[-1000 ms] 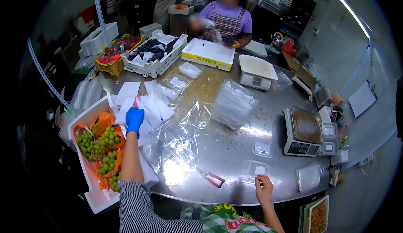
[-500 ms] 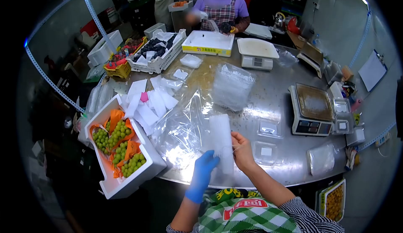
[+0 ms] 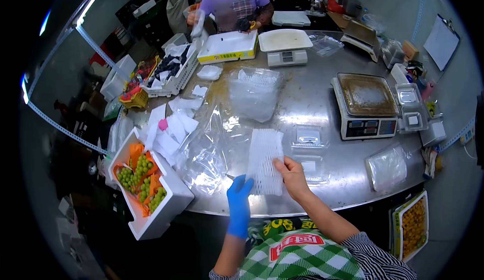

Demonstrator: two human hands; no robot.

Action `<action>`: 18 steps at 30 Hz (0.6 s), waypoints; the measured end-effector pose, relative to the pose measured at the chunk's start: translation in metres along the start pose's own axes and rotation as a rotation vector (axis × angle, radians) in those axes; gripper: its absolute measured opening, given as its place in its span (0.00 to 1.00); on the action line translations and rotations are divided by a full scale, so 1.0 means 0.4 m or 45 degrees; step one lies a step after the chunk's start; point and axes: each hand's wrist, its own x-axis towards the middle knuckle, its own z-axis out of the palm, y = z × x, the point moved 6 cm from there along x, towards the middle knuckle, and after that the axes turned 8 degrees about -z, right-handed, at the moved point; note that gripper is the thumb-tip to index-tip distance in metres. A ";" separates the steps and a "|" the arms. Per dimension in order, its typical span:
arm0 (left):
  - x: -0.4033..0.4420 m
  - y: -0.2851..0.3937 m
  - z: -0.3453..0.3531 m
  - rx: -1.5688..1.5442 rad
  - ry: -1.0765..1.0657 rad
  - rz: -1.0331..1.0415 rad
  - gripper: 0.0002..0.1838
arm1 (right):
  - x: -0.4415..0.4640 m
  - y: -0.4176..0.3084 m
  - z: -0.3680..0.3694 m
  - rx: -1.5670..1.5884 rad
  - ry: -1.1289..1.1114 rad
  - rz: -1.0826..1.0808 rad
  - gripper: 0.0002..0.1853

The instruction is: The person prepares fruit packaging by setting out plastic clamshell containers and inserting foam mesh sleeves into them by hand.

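Note:
A white foam net sleeve [image 3: 265, 151] is held up over the near part of the steel table [image 3: 348, 171], spread fairly flat. My left hand [image 3: 238, 199], in a blue glove, grips its lower left edge with fingers closed. A small dark tip shows beside those fingers, too little to name. My bare right hand [image 3: 294, 176] pinches the sleeve's right edge between thumb and fingers. Clear plastic film [image 3: 204, 154] lies left of the sleeve. Just right of it are two clear clamshell boxes [image 3: 308, 136] with white pads. Beyond it rests a bag of foam nets [image 3: 254, 96].
At left, a white foam box [image 3: 176, 194] holds green grapes [image 3: 132, 179] in orange wrap, beside white paper sheets [image 3: 169, 128]. A digital scale [image 3: 367, 96] stands at right, another scale [image 3: 286, 45] farther back. A co-worker [image 3: 234, 7] stands across the table behind a white tray [image 3: 227, 46].
The foam net sleeve has gone from a narrow roll to a wider, flatter sheet between my hands. My head view has turned, shifting the table leftward and upward in the picture.

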 end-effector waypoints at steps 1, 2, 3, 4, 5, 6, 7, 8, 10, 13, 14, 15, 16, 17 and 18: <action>-0.008 0.011 -0.005 0.009 0.022 -0.009 0.11 | 0.000 -0.003 -0.017 -0.015 0.029 0.043 0.17; -0.013 0.017 -0.013 0.016 0.046 -0.018 0.11 | -0.002 0.004 -0.029 0.126 0.033 0.057 0.18; -0.015 0.021 -0.022 -0.005 0.060 0.014 0.11 | -0.008 0.009 -0.035 0.264 0.035 0.073 0.18; -0.018 0.024 -0.031 0.048 0.081 0.017 0.11 | -0.008 0.009 -0.036 0.400 0.034 0.091 0.18; -0.020 0.029 -0.042 0.098 0.102 0.019 0.11 | -0.012 0.000 -0.036 0.562 0.051 0.062 0.22; -0.022 0.031 -0.052 0.146 0.125 0.019 0.11 | -0.020 -0.020 -0.021 0.763 0.018 0.137 0.23; -0.022 0.030 -0.059 0.192 0.134 0.029 0.10 | -0.030 -0.042 -0.007 0.963 -0.015 0.217 0.25; -0.021 0.022 -0.070 0.232 0.142 0.038 0.10 | -0.038 -0.062 0.008 1.163 -0.048 0.301 0.27; -0.019 0.003 -0.095 0.307 0.159 0.056 0.09 | -0.043 -0.054 0.028 1.249 -0.288 0.382 0.28; -0.034 0.018 -0.150 0.199 0.266 -0.021 0.08 | -0.049 -0.004 0.030 1.225 -0.590 0.366 0.28; -0.041 0.033 -0.173 0.185 0.349 -0.024 0.08 | -0.043 0.003 0.021 1.223 -0.556 0.385 0.28; -0.035 0.034 -0.207 0.180 0.393 0.024 0.08 | -0.040 0.014 0.004 1.222 -0.522 0.404 0.27; -0.032 0.032 -0.246 0.175 0.438 0.072 0.08 | -0.035 0.015 -0.009 1.221 -0.489 0.424 0.27; -0.037 0.037 -0.280 0.157 0.500 0.093 0.08 | -0.042 0.007 -0.031 1.084 -0.398 0.462 0.27; -0.042 0.046 -0.303 0.137 0.561 0.112 0.09 | -0.054 -0.001 -0.054 0.933 -0.392 0.479 0.27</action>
